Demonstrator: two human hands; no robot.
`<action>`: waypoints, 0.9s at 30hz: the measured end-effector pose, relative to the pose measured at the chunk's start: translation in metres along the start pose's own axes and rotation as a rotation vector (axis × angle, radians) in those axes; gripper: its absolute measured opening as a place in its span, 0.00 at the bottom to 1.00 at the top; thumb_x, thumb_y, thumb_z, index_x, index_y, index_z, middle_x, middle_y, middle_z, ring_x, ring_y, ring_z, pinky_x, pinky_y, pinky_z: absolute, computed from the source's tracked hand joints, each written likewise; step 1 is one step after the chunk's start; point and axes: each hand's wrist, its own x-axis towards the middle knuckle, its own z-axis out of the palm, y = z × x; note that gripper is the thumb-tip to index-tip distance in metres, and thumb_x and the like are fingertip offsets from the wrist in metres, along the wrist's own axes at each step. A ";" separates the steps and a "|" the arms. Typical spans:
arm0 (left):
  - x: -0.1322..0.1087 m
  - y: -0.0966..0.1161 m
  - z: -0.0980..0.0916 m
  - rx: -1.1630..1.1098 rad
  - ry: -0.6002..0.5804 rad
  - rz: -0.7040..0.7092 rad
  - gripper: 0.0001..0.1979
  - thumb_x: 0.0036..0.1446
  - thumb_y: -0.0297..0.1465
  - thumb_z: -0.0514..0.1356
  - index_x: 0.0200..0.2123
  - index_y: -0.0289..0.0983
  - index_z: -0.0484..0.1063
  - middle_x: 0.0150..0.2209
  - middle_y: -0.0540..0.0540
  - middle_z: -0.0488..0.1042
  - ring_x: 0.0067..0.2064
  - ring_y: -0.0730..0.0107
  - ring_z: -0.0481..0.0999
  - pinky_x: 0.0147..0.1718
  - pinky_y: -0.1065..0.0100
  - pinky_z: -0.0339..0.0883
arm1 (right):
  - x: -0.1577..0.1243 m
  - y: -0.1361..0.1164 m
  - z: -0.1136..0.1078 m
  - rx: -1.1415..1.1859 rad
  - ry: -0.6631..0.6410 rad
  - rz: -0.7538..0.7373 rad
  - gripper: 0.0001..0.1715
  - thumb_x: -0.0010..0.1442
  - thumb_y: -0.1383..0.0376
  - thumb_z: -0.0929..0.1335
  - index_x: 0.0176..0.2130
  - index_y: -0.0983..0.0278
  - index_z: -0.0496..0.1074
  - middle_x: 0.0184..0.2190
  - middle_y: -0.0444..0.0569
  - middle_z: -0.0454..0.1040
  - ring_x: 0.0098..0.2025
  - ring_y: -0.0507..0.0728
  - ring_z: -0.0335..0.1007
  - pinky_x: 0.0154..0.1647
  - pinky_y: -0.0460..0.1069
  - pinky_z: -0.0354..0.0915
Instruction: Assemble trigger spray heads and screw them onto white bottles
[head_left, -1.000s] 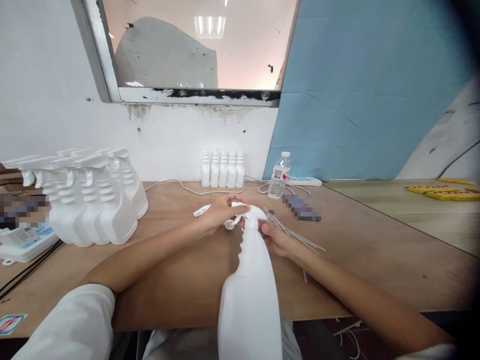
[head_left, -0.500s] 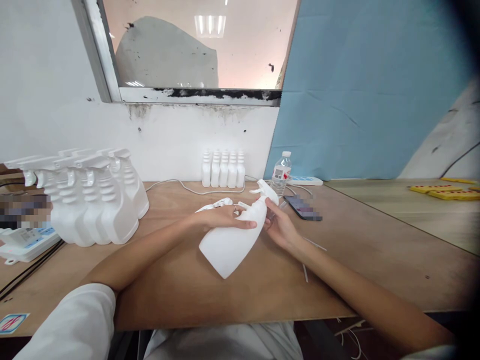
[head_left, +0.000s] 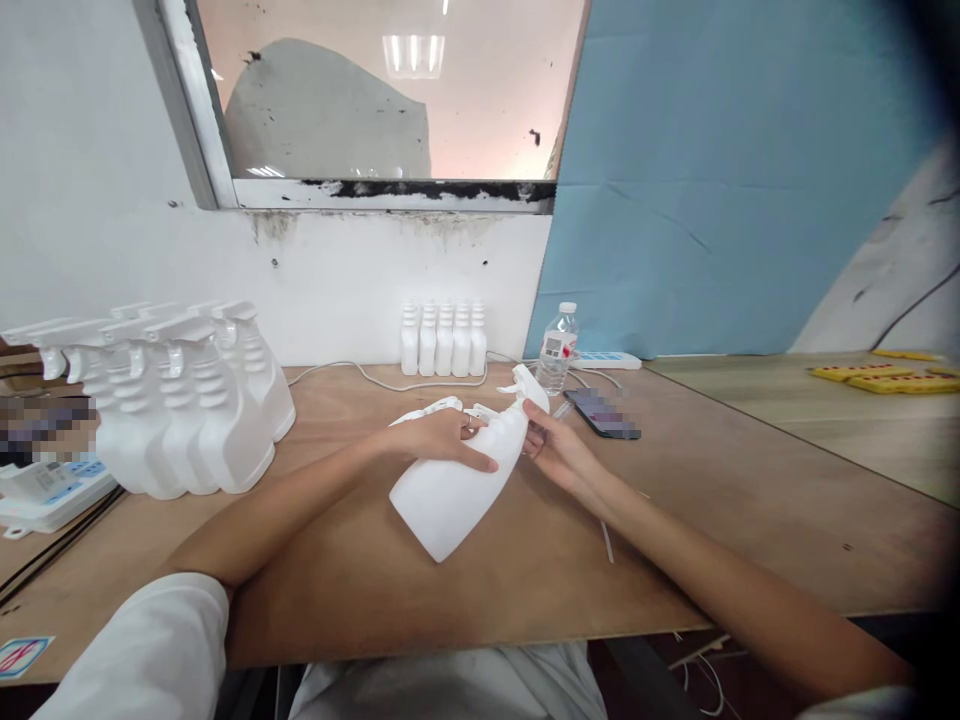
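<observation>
A white spray bottle (head_left: 450, 490) is held tilted over the wooden table (head_left: 712, 500), its trigger head (head_left: 525, 385) pointing up and away. My left hand (head_left: 442, 438) is wrapped over the bottle's upper body. My right hand (head_left: 553, 450) grips the bottle's neck from the right, fingers curled. A loose white trigger head (head_left: 424, 410) lies on the table just behind my left hand.
Several assembled white spray bottles (head_left: 180, 400) stand in a group at the left. Small white bottles (head_left: 442, 340) line the back wall. A water bottle (head_left: 556, 350), a phone (head_left: 601, 413), a power strip (head_left: 45, 485) and thin white tubes (head_left: 606, 540) lie on the table.
The bottle went from upright close to me to tilted further out over the table. My left hand shifted from the trigger head to the bottle's body. The view moved slightly.
</observation>
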 end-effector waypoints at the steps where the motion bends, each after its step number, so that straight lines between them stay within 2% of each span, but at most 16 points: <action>1: -0.001 0.001 -0.001 -0.003 -0.021 -0.009 0.40 0.38 0.44 0.72 0.57 0.42 0.71 0.55 0.43 0.74 0.46 0.52 0.78 0.36 0.66 0.71 | 0.000 0.000 0.000 0.004 -0.011 -0.003 0.27 0.42 0.55 0.79 0.26 0.62 0.61 0.16 0.35 0.50 0.18 0.46 0.40 0.17 0.45 0.44; 4: -0.001 0.003 -0.006 -0.029 -0.089 -0.021 0.37 0.41 0.43 0.71 0.56 0.41 0.71 0.54 0.42 0.74 0.48 0.52 0.77 0.38 0.66 0.71 | -0.001 -0.002 0.000 0.005 -0.073 -0.001 0.27 0.43 0.56 0.79 0.24 0.62 0.59 0.16 0.36 0.49 0.19 0.46 0.40 0.18 0.46 0.44; 7: -0.001 0.002 -0.010 -0.173 -0.177 -0.023 0.36 0.44 0.43 0.71 0.57 0.40 0.70 0.52 0.42 0.75 0.50 0.54 0.77 0.40 0.65 0.73 | -0.006 -0.008 0.003 0.032 -0.108 -0.028 0.26 0.44 0.58 0.78 0.22 0.62 0.58 0.17 0.37 0.48 0.19 0.47 0.40 0.18 0.46 0.45; 10: -0.001 0.000 -0.012 -0.247 -0.203 -0.039 0.39 0.43 0.42 0.72 0.59 0.41 0.67 0.52 0.42 0.76 0.51 0.55 0.77 0.41 0.65 0.74 | -0.012 -0.013 0.008 0.076 -0.104 -0.060 0.21 0.45 0.61 0.77 0.23 0.62 0.62 0.17 0.37 0.50 0.20 0.47 0.39 0.19 0.45 0.47; 12: -0.001 0.000 -0.011 -0.231 -0.214 -0.022 0.36 0.44 0.43 0.71 0.58 0.42 0.69 0.51 0.43 0.76 0.50 0.55 0.77 0.41 0.65 0.74 | -0.014 -0.013 0.010 0.084 -0.095 -0.030 0.18 0.46 0.60 0.76 0.25 0.62 0.64 0.17 0.37 0.51 0.19 0.47 0.38 0.18 0.45 0.47; 17: -0.001 0.001 -0.007 -0.198 -0.271 0.014 0.32 0.47 0.42 0.70 0.56 0.43 0.71 0.51 0.44 0.76 0.52 0.54 0.76 0.43 0.64 0.73 | -0.009 -0.005 0.006 0.051 -0.024 0.043 0.24 0.44 0.56 0.78 0.25 0.63 0.62 0.16 0.35 0.53 0.18 0.44 0.36 0.16 0.43 0.42; 20: -0.001 0.001 -0.009 -0.207 -0.273 -0.008 0.34 0.46 0.42 0.70 0.57 0.42 0.70 0.53 0.43 0.75 0.53 0.54 0.76 0.45 0.63 0.73 | -0.004 -0.006 -0.001 0.072 -0.104 0.033 0.21 0.46 0.61 0.77 0.25 0.63 0.62 0.13 0.34 0.49 0.16 0.44 0.33 0.15 0.43 0.42; 23: -0.001 0.002 -0.012 -0.193 -0.260 -0.055 0.39 0.44 0.42 0.72 0.59 0.41 0.67 0.54 0.43 0.75 0.53 0.54 0.76 0.45 0.63 0.73 | -0.003 -0.008 -0.005 0.126 -0.246 0.052 0.14 0.49 0.63 0.74 0.28 0.64 0.66 0.13 0.34 0.53 0.15 0.43 0.30 0.14 0.43 0.42; 25: 0.000 0.001 -0.012 -0.192 -0.266 -0.053 0.39 0.44 0.42 0.72 0.60 0.41 0.67 0.54 0.43 0.74 0.54 0.54 0.75 0.47 0.62 0.73 | -0.004 -0.007 -0.006 0.138 -0.266 0.063 0.13 0.52 0.61 0.74 0.30 0.64 0.66 0.15 0.35 0.56 0.15 0.43 0.32 0.13 0.42 0.43; 27: 0.001 0.001 -0.012 -0.193 -0.284 -0.022 0.39 0.45 0.41 0.72 0.60 0.42 0.67 0.55 0.43 0.74 0.56 0.54 0.73 0.50 0.62 0.71 | -0.004 -0.005 -0.006 0.133 -0.231 0.066 0.15 0.53 0.60 0.74 0.29 0.63 0.66 0.15 0.35 0.57 0.14 0.43 0.33 0.13 0.41 0.42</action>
